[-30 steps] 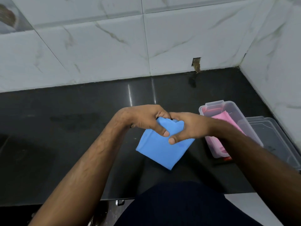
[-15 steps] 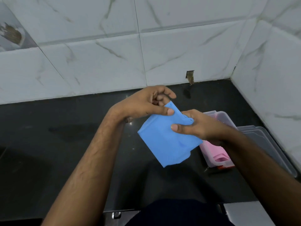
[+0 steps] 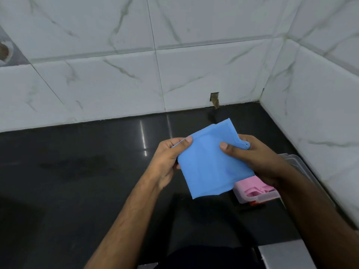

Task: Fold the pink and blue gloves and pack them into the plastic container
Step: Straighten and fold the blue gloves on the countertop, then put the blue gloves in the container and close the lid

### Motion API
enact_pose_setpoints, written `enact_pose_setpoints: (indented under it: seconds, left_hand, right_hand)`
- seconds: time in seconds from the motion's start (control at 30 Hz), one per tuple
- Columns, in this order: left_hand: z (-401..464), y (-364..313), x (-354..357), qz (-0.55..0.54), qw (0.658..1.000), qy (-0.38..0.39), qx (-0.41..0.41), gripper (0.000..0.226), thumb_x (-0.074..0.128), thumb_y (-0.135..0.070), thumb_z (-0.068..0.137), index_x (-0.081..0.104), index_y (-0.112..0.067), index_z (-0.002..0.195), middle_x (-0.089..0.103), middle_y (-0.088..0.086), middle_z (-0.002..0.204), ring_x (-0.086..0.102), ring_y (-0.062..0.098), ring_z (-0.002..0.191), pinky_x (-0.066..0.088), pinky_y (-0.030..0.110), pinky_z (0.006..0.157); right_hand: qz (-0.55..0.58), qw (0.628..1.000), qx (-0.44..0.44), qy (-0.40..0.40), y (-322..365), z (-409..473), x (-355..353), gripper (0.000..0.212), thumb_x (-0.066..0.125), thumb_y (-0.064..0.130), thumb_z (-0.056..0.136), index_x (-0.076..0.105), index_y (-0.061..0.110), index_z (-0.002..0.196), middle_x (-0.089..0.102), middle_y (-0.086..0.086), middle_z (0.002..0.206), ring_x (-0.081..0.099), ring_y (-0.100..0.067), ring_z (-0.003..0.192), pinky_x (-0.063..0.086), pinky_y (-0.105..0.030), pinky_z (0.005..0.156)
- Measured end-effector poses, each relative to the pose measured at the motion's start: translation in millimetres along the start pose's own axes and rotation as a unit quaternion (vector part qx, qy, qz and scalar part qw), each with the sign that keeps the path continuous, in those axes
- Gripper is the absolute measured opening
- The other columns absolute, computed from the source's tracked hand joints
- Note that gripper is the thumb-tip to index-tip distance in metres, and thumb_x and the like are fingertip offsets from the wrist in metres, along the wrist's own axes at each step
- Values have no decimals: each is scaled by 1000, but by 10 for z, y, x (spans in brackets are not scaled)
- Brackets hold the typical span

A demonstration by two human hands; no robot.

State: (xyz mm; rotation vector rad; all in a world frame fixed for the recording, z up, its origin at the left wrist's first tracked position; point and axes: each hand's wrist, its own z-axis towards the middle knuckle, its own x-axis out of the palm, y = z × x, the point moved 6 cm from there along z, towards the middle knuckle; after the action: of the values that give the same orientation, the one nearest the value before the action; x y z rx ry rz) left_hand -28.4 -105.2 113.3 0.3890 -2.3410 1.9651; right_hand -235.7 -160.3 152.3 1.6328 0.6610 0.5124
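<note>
A clear plastic container (image 3: 250, 199) sits on the black counter (image 3: 97, 171) near the right wall, and a folded pink glove (image 3: 252, 186) lies inside it; most of the box is hidden behind the right forearm and the blue glove (image 3: 209, 162). Just behind it, against the wall, the edge of a clear lid (image 3: 291, 159) shows. The blue glove, folded into a flat, roughly square shape, is held in the air above the counter, its lower corner hanging in front of the container's near end. The left hand (image 3: 167, 162) pinches the glove's left edge, thumb on top and fingers curled underneath. The right hand (image 3: 252, 158) grips the right edge, thumb pressed on the upper face and fingers wrapped behind, where a rolled cuff sticks out. White marble-look tiles (image 3: 194, 65) cover both walls, with a small chipped notch (image 3: 214, 99) at the base of the back wall. A grey metal surface (image 3: 281, 255) shows at the bottom right.
</note>
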Motion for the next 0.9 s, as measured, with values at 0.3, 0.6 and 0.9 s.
enact_pose_setpoints:
  seconds: [0.3, 0.6, 0.9]
  left_hand:
    - [372, -292, 459, 123, 987, 96, -35, 21, 80, -33, 90, 82, -13, 95, 80, 10, 95, 77, 17, 78, 55, 25, 55]
    - [755, -532, 1294, 313, 900, 297, -65, 23, 80, -35, 90, 81, -14, 100, 80, 12, 97, 75, 21, 83, 55, 27, 59]
    - [1055, -657, 1995, 392, 832, 383, -81, 28, 80, -39, 89, 81, -15, 103, 78, 10, 91, 68, 14, 68, 50, 20, 51]
  right_hand:
    - [81, 988, -54, -122, -330, -389, -391, 36, 67, 39, 96, 66, 27, 130, 67, -7, 130, 69, -25, 116, 60, -30, 80]
    - [109, 988, -22, -103, -643, -708, -652, 51, 68, 54, 93, 62, 30, 138, 67, -6, 137, 64, -28, 126, 56, -43, 99]
    - [302, 926, -71, -216, -717, -779, -716, 39, 70, 35, 95, 69, 16, 129, 67, -16, 134, 67, -33, 121, 59, -38, 89]
